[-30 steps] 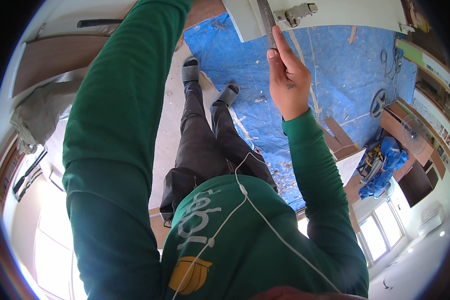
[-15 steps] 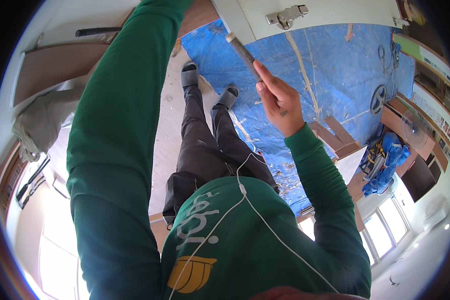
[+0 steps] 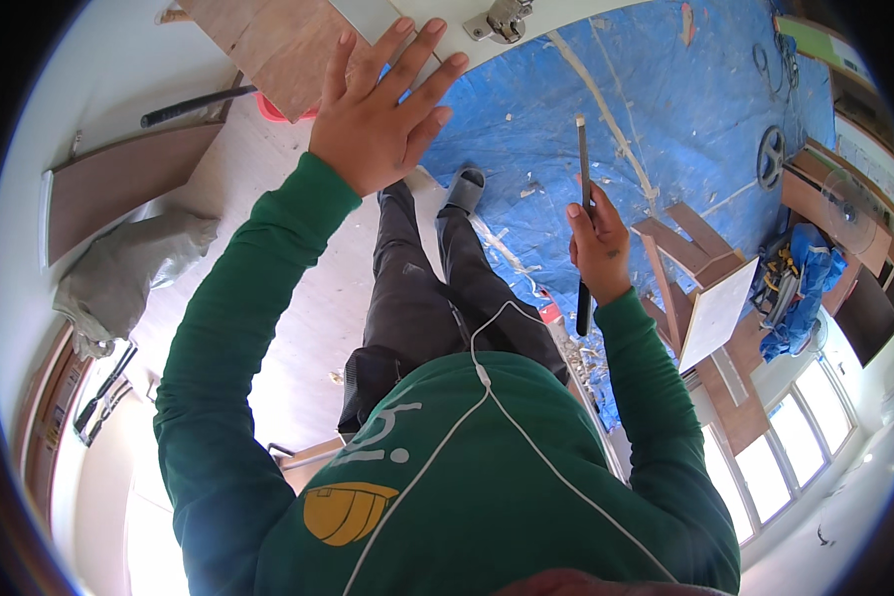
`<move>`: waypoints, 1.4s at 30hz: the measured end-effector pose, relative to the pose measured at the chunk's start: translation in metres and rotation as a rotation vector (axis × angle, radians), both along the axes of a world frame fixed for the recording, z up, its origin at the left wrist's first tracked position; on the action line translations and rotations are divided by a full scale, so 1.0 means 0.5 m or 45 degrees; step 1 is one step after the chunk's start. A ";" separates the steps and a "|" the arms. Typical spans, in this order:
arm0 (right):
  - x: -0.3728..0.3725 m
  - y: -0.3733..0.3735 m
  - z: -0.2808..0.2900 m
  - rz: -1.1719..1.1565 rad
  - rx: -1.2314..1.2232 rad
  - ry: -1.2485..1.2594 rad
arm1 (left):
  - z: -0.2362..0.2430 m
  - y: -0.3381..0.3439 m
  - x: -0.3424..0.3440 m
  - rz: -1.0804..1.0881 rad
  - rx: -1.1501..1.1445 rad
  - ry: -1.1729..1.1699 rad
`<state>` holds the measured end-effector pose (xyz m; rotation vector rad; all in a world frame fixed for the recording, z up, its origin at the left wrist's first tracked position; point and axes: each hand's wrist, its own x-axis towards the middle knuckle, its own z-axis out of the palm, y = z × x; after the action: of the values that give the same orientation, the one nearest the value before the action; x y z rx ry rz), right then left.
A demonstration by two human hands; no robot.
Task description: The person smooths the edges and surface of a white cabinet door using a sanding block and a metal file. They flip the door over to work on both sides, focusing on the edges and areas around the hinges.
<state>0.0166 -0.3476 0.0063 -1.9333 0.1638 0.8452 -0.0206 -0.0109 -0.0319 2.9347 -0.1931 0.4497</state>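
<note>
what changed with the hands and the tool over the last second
The right hand came down away from the white panel and its hinge, keeping hold of the long dark tool, now upright. The left hand shows open, fingers spread against the panel edge. The blue tarp stays put.

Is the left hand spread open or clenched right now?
Spread open: the left hand is flat, fingers splayed, against the white panel edge.

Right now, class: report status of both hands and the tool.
Left hand open, flat against white panel. Right hand gripping thin dark tool, upright. Nothing between them.
</note>
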 end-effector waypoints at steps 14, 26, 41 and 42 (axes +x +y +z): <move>-0.041 -0.002 -0.033 0.046 -0.003 -0.003 | 0.045 -0.038 0.021 -0.024 0.110 0.063; -0.019 0.033 0.001 0.195 0.053 -0.319 | 0.049 0.033 -0.014 0.001 0.014 0.059; 0.041 0.199 -0.019 0.497 0.135 -0.884 | -0.048 0.195 0.189 0.517 -0.264 -0.263; 0.039 0.195 -0.020 0.502 0.126 -0.872 | -0.050 0.193 0.189 0.524 -0.273 -0.271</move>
<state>0.0362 -0.2502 -0.0039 -2.0785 -0.6711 0.3787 0.0742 0.0857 -0.0567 2.7038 0.4162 0.7860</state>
